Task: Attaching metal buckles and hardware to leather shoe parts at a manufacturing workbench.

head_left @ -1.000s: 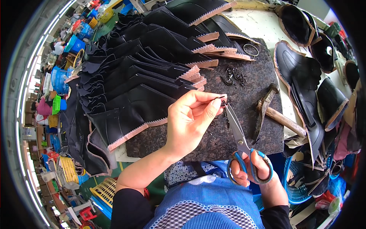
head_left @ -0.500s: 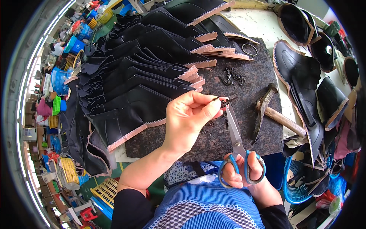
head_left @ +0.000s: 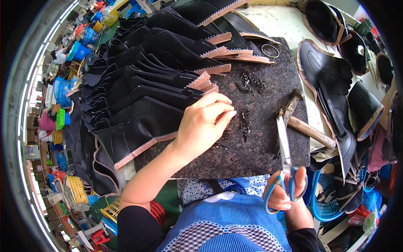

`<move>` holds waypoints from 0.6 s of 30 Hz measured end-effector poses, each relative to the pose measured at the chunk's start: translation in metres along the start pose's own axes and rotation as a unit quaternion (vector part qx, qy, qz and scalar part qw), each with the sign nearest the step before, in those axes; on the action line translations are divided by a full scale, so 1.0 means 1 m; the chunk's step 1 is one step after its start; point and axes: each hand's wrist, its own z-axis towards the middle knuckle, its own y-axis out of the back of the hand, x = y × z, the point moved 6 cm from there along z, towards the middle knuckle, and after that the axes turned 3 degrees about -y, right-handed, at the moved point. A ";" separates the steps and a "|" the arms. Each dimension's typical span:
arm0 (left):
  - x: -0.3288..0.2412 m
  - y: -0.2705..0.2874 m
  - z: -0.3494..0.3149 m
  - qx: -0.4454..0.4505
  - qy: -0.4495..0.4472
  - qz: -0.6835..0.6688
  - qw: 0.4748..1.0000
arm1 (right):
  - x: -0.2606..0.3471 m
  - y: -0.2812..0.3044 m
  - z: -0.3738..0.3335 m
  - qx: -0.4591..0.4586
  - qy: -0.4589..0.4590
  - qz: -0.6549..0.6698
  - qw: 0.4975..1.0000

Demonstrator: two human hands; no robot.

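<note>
My left hand (head_left: 205, 121) hovers above the dark stone block (head_left: 268, 155), its fingers bent and slightly apart. Nothing shows at its fingertips. Small black trim pieces (head_left: 245, 131) lie on the block just right of these fingers, and several more of them (head_left: 250, 80) form a little pile farther back. With fingers through the blue handles, my right hand (head_left: 282, 193) grips scissors (head_left: 285, 145), whose closed blades point away from me near the hammer (head_left: 308, 129). Black shoe uppers (head_left: 147, 117) with tan zigzag edges are stacked to the left of the block.
A metal ring (head_left: 270, 51) lies on the block's far part. More black leather pieces (head_left: 325, 80) cover the pale table (head_left: 273, 19) at right. A blue basket (head_left: 321, 206) stands low at right; yellow crates (head_left: 78, 191) and other goods fill the left.
My left hand has let go of a small black trim piece and drawn back to the left. The scissors, their blades shut, have moved right with my right hand, away from the left fingers.
</note>
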 end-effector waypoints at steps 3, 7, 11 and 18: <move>-0.006 -0.002 0.016 -0.031 -0.055 0.037 0.997 | 0.010 -0.004 -0.007 0.005 0.043 -0.009 0.999; 0.004 -0.021 0.049 0.003 -0.085 0.126 0.988 | 0.015 -0.008 -0.001 0.019 0.058 -0.041 0.997; 0.010 -0.027 0.061 0.045 -0.091 0.169 0.980 | 0.017 -0.008 -0.004 0.006 0.065 -0.064 0.996; -0.009 -0.042 0.061 0.066 -0.181 0.306 0.932 | 0.021 -0.004 -0.003 -0.008 0.076 -0.069 0.995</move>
